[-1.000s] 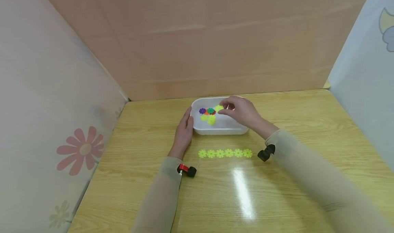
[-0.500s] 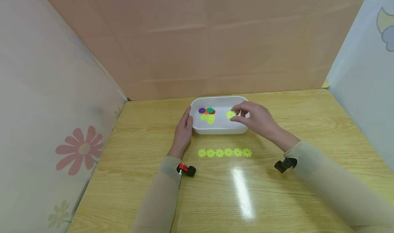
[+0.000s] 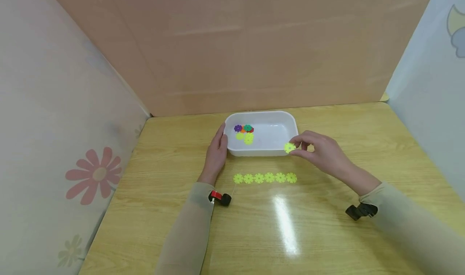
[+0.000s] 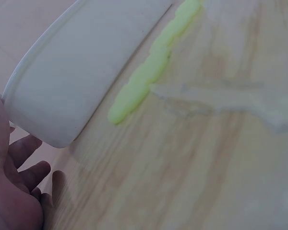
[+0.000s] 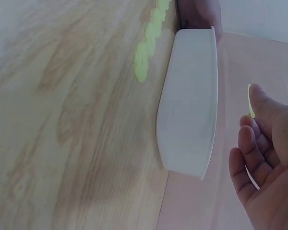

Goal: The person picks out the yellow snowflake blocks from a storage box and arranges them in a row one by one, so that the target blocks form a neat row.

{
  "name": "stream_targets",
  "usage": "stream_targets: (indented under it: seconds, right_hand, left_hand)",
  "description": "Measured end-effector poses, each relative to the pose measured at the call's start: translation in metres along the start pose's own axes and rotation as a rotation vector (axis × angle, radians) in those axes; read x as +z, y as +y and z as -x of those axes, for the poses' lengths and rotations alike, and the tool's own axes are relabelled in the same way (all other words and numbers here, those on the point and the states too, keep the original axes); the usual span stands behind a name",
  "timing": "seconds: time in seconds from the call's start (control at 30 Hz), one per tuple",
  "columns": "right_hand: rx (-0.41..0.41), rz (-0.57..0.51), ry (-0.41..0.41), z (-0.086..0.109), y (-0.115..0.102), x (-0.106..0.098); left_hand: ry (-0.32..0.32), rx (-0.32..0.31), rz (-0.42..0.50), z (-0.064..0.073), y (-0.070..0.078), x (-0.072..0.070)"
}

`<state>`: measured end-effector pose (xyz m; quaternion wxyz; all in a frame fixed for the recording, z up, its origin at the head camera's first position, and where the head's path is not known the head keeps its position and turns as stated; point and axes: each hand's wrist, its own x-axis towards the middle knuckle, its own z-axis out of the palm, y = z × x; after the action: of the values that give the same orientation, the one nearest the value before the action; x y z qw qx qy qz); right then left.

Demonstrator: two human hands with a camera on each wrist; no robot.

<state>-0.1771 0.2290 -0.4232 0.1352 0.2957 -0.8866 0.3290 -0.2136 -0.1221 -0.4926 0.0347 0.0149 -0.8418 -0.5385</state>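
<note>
My right hand (image 3: 323,152) pinches a yellow snowflake disc (image 3: 290,147) between thumb and fingertips. The disc overlaps the front right corner of the white plastic tray (image 3: 270,152) in the head view, and shows edge-on as a thin yellow sliver in the right wrist view. My left hand (image 3: 216,156) rests against the tray's left end, thumb and fingers along the outside of its wall. Inside the tray, at the left, lie a purple disc (image 3: 237,128), a green disc (image 3: 248,128), bits of orange and red ones, and yellow discs (image 3: 248,139).
In front of the tray, several yellow discs (image 3: 259,178) form a straight row on the wooden table (image 3: 174,162). A brown panel (image 3: 232,49) stands behind the table, with pale walls on both sides. Light glares off the tabletop near the row.
My right hand has drawn the yellow disc from beside the other pieces in the tray toward the right and nearer me. My left hand has stayed at the tray's end.
</note>
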Motion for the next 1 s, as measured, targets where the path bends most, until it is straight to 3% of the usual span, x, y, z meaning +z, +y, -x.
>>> stream_targets:
  seconds: [0.3, 0.63, 1.0]
  right_hand:
    - [-0.009, 0.019, -0.023, 0.026, 0.008, -0.007]
    - [0.017, 0.011, -0.085, 0.046, 0.017, -0.005]
    - [0.117, -0.008, -0.256, 0.065, 0.024, -0.001]
  left_hand:
    - [-0.022, 0.004, 0.019, 0.0, 0.001, 0.002]
    - [0.002, 0.001, 0.0, -0.003, 0.003, -0.001]
    - [-0.005, 0.003, 0.011, -0.003, 0.001, 0.0]
